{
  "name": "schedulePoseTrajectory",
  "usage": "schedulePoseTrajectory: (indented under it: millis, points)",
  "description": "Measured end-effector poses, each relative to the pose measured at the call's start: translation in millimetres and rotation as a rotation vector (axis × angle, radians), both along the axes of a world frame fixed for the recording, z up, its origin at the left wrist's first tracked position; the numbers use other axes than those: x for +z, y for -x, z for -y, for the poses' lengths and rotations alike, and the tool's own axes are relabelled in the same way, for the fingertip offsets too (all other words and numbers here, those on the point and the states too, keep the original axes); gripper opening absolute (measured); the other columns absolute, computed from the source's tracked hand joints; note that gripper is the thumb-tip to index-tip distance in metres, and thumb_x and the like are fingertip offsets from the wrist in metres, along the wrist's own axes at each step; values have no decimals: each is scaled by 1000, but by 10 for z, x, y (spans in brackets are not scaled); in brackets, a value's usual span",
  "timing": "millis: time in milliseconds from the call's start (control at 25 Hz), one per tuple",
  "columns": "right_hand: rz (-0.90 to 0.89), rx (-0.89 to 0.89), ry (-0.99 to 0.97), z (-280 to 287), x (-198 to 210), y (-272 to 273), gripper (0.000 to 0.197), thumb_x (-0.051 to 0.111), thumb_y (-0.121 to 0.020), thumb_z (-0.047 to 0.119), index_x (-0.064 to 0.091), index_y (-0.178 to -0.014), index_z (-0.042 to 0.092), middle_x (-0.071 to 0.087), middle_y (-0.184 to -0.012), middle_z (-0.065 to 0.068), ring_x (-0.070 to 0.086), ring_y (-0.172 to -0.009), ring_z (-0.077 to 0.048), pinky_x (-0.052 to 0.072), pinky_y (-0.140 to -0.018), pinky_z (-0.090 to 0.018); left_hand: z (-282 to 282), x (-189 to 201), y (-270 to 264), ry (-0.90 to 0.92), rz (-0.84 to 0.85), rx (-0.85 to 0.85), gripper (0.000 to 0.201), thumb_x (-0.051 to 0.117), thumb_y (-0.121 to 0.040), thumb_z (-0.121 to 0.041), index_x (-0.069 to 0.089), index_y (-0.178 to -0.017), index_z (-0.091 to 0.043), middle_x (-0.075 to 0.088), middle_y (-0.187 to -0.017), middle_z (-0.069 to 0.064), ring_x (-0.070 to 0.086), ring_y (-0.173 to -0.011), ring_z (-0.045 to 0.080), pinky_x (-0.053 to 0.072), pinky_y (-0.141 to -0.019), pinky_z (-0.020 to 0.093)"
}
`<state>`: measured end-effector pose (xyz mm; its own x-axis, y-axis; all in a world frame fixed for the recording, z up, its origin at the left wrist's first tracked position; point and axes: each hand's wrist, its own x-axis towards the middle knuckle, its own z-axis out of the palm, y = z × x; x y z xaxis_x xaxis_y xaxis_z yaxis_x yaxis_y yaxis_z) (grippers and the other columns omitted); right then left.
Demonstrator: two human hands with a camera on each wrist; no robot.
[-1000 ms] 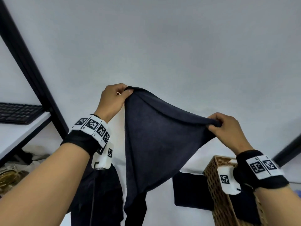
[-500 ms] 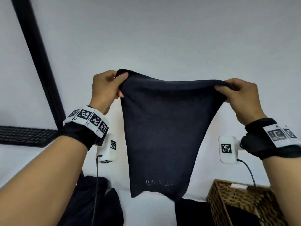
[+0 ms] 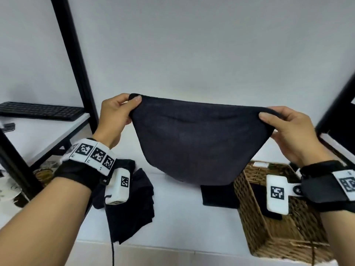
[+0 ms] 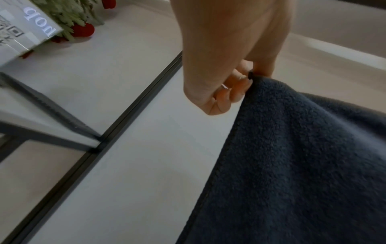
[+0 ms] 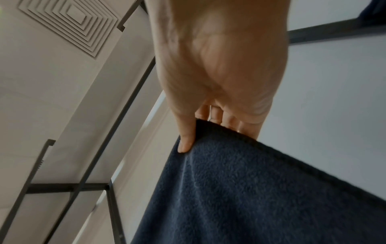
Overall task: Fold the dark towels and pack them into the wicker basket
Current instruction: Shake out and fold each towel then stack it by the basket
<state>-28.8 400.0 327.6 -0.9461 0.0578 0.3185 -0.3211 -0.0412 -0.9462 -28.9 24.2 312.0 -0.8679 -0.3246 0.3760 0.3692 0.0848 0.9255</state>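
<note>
A dark towel (image 3: 196,143) hangs spread in the air above the white table (image 3: 176,223). My left hand (image 3: 120,116) pinches its upper left corner and my right hand (image 3: 284,129) pinches its upper right corner. The wrist views show the same pinches: left hand (image 4: 231,89) on the fleecy towel (image 4: 303,165), right hand (image 5: 208,128) on the towel (image 5: 261,198). The wicker basket (image 3: 247,214) stands at the right with dark cloth (image 3: 257,191) inside it. A crumpled pile of dark towels (image 3: 132,204) lies at the left. A folded dark towel (image 3: 217,194) lies behind the hanging one, next to the basket.
A black shelf frame post (image 3: 75,60) rises at the left, with a keyboard (image 3: 38,111) on its white shelf. Another black frame bar (image 3: 338,104) slants at the right. A white wall stands behind the table. The table's front edge (image 3: 163,248) runs along the bottom.
Both hands have come down with the towel and drawn apart, so it now hangs stretched wide. The view has tilted down, showing more of the table and basket.
</note>
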Motion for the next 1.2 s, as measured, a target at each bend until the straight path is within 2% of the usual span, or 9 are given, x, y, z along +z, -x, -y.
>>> schedulePoseTrajectory:
  millis: [160, 280, 400, 480, 560, 680, 880, 1040, 1200]
  points:
    - [201, -37, -182, 1, -854, 65, 9, 73, -80, 6, 71, -89, 8, 71, -86, -9, 66, -79, -17, 55, -70, -28, -10, -829, 73, 100, 244, 68, 14, 68, -86, -18, 68, -75, -9, 53, -60, 0, 35, -43, 8, 29, -43, 18]
    - [343, -89, -442, 9, -1736, 328, 9, 76, -78, 7, 72, -85, 8, 71, -87, -13, 64, -79, -19, 51, -74, -33, -60, -1689, 321, 264, 511, 114, 16, 70, -83, -13, 69, -67, -15, 60, -58, 4, 45, -35, 11, 38, -44, 19]
    - [495, -100, -682, -9, -2580, 671, 12, 77, -77, 8, 70, -72, 17, 69, -71, -3, 65, -69, -19, 56, -71, -39, -213, -2440, 605, 383, 705, 96, 15, 69, -82, -13, 70, -67, -15, 63, -56, -2, 56, -38, 12, 44, -45, 11]
    - [586, -82, -784, 4, -3019, 944, 19, 75, -78, 8, 67, -67, 21, 67, -67, 2, 64, -66, -16, 58, -68, -39, -304, -2830, 853, 406, 790, 96, 15, 69, -84, -18, 72, -71, -12, 65, -58, -3, 63, -47, 17, 50, -57, 12]
    - [610, -66, -835, 24, -3360, 1268, 21, 74, -79, 11, 66, -66, 25, 68, -71, 3, 65, -70, -17, 55, -63, -33, -356, -3161, 1191, 441, 823, 120, 18, 69, -85, -22, 71, -69, -14, 67, -64, -4, 68, -65, 20, 53, -75, 25]
    - [543, -65, -881, 61, -3656, 1740, 13, 72, -81, 15, 67, -74, 25, 68, -80, 7, 61, -81, -12, 40, -73, -23, -407, -3529, 1683, 484, 818, 186, 15, 67, -89, -21, 73, -81, -9, 70, -85, 2, 63, -89, 20, 40, -78, 24]
    - [568, -20, -902, 80, -4253, 2540, 7, 74, -81, 17, 70, -86, 18, 67, -90, 3, 61, -89, -16, 38, -78, -21, -447, -4220, 2325, 441, 926, 170, 10, 66, -89, -19, 71, -87, -10, 71, -94, 6, 63, -96, 23, 41, -83, 25]
    - [598, 89, -931, 116, -4578, 2758, 16, 76, -80, 16, 72, -94, 11, 65, -99, 1, 57, -93, -14, 34, -77, -14, -500, -4566, 2398, 476, 994, 67, 10, 70, -86, -20, 73, -83, -11, 69, -87, -1, 60, -87, 17, 38, -79, 21]
    - [485, 77, -1017, 164, -4583, 2765, 17, 79, -77, 17, 75, -92, 11, 66, -94, 0, 57, -87, -13, 34, -76, -15, -484, -4533, 2378, 402, 977, 78, 7, 74, -83, -19, 75, -83, -11, 68, -78, -2, 61, -81, 15, 40, -77, 20]
